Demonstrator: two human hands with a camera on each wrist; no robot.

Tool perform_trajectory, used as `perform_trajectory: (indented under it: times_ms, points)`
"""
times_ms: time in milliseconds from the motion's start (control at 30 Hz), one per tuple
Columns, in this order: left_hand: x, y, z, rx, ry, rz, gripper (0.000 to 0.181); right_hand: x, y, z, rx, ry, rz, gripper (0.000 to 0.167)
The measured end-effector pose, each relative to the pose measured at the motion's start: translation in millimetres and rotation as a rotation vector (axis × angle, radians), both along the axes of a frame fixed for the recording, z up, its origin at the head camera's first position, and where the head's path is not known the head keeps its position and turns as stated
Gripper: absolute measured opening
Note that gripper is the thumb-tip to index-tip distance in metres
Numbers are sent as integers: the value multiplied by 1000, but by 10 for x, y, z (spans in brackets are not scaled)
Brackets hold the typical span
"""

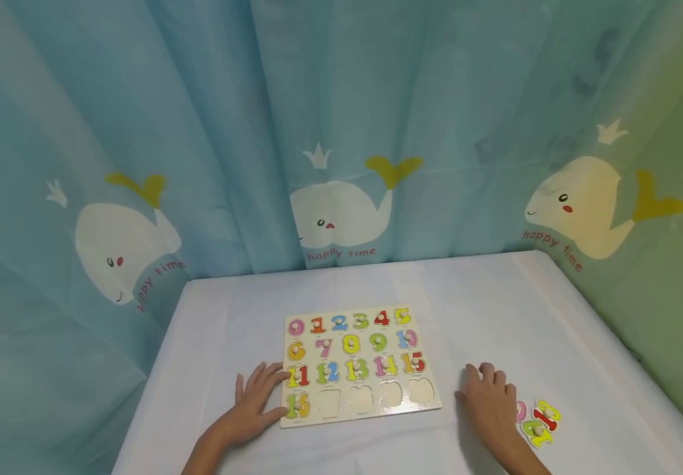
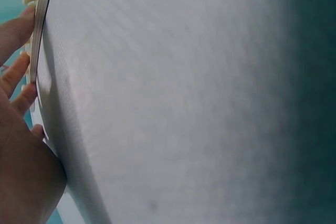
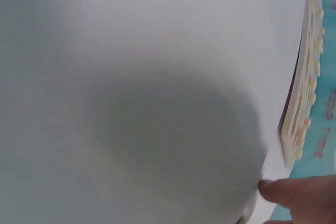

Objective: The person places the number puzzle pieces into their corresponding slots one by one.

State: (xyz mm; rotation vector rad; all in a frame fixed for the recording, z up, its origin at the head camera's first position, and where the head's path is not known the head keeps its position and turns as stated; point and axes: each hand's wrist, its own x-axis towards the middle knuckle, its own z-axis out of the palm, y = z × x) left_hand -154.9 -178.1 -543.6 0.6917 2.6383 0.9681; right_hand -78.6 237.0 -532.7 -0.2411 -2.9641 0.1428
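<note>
A wooden number puzzle board [image 1: 324, 420] lies on the table, its upper rows filled with knobbed numbers. Four outlined recesses in the front row hold no number; the 16 piece [image 1: 298, 406] sits at that row's left end. My left hand [image 1: 252, 406] rests against the board's left edge, thumb and fingers spread on its rim. Beyond the right edge, my right hand [image 1: 490, 406] is low over the cloth, fingers loosely bent, thumb [image 3: 294, 195] apart; its underside is mostly hidden. Beside it lie a red-and-yellow number piece [image 1: 546, 415], a green-and-yellow one [image 1: 536, 433] and a partly covered pink one [image 1: 521, 410].
A white cloth covers the table [image 1: 229, 316]. Behind and around it hangs a blue-green curtain [image 1: 466, 99] printed with whales. The loose pieces lie near the table's right side.
</note>
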Motion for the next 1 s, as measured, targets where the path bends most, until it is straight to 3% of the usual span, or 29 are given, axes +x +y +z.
perform_trajectory:
  times_ms: [67, 300, 367, 433, 533, 633, 800, 900, 1000]
  points:
    - [3, -6, 5, 9, 1, 0, 54, 64, 102, 10, -28, -49, -31, 46]
    - [8, -5, -10, -4, 9, -7, 54, 135, 291, -9, -335, -118, -42, 34]
    - [4, -7, -11, -16, 8, -7, 54, 132, 296, -31, -368, -98, -34, 32]
    - [3, -14, -6, -27, 4, -6, 55, 111, 244, -47, -391, -28, 7, 29]
    - [11, -40, -1, -38, -3, 3, 55, 42, -6, -76, -412, 114, 119, 30]
    - [23, -73, -8, -40, -14, 11, 56, -43, -435, -106, -488, 186, 277, 32]
    - [14, -86, -23, -39, -21, 3, 55, -170, -1155, -164, -568, 83, 522, 29]
    - [0, -61, -18, -33, -19, 0, 54, -260, -1481, -159, -559, -15, 578, 25]
    - [-17, -32, -9, -47, -19, -9, 55, -326, -1685, -147, -545, -55, 573, 22]
